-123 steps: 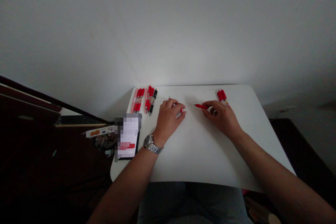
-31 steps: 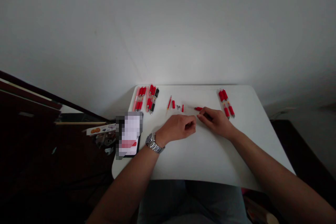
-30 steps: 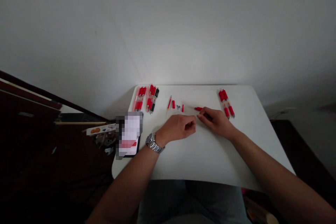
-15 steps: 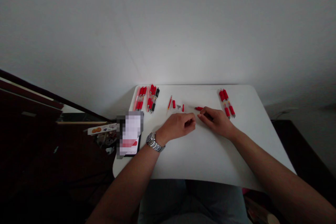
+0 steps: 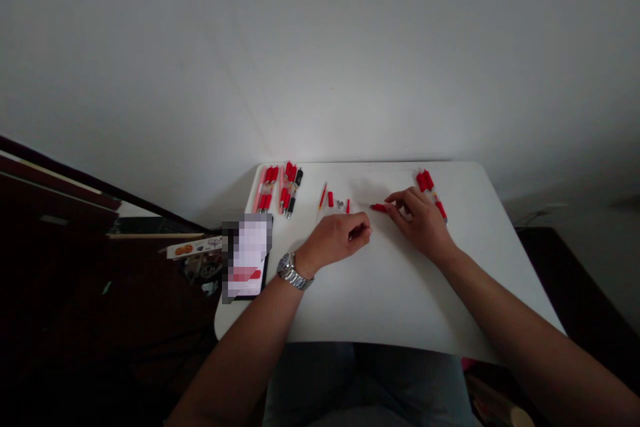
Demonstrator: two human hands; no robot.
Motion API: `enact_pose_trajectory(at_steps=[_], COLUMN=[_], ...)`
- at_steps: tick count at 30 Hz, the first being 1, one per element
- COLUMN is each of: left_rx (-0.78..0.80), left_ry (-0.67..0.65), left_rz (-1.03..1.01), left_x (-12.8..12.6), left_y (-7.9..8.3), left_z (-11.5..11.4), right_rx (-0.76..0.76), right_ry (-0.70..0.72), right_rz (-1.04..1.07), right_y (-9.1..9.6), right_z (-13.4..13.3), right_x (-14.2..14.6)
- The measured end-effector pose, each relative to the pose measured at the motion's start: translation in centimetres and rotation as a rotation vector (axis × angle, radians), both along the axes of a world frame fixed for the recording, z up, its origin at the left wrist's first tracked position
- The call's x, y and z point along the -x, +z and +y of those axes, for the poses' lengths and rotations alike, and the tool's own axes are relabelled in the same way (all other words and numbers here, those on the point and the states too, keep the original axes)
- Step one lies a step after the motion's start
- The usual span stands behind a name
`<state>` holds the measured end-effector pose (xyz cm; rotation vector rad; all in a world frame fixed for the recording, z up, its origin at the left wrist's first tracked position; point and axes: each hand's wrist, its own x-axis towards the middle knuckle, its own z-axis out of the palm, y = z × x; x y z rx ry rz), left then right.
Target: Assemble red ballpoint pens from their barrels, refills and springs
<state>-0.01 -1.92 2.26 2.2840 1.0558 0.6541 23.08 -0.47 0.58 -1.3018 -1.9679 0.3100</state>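
My left hand (image 5: 343, 237) is closed over the middle of the white table, thumb against curled fingers; anything inside is hidden or too small to name. My right hand (image 5: 417, 219) has its thumb and index finger around the right end of a red pen barrel (image 5: 379, 207), which points left, low over the tabletop. Beyond my left hand lie loose pen parts: a slim refill (image 5: 323, 195) with a red section, a short red grip sleeve (image 5: 331, 199), small metallic bits (image 5: 340, 203) and a little red piece (image 5: 348, 205).
Several red pens (image 5: 269, 188) are grouped at the table's back left, with a black pen (image 5: 295, 193) beside them. More red pens (image 5: 426, 181) lie at the right, partly behind my right hand. A phone (image 5: 254, 260) rests near the left edge. A wall stands behind the table.
My right hand has moved slightly right and away from me, its fingers now at the red pen barrel's end. My left hand has stayed nearly still.
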Motion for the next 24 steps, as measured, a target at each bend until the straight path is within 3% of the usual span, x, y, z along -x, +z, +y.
enact_pose_trajectory(at_steps=[8, 16, 24], left_rx=[-0.053, -0.074, -0.231], left_ry=[0.045, 0.185, 0.325], left_rz=[-0.018, -0.073, -0.141], left_x=[0.1, 0.2, 0.4], left_y=[-0.5, 0.0, 0.0], left_z=[0.3, 0.4, 0.8], right_rx=[-0.008, 0.051, 0.064], right_ry=[-0.001, 0.011, 0.024], right_rz=[-0.161, -0.161, -0.163], right_y=[-1.5, -1.3, -1.2], right_z=[0.6, 0.6, 0.6], right_x=[-0.5, -0.4, -0.5])
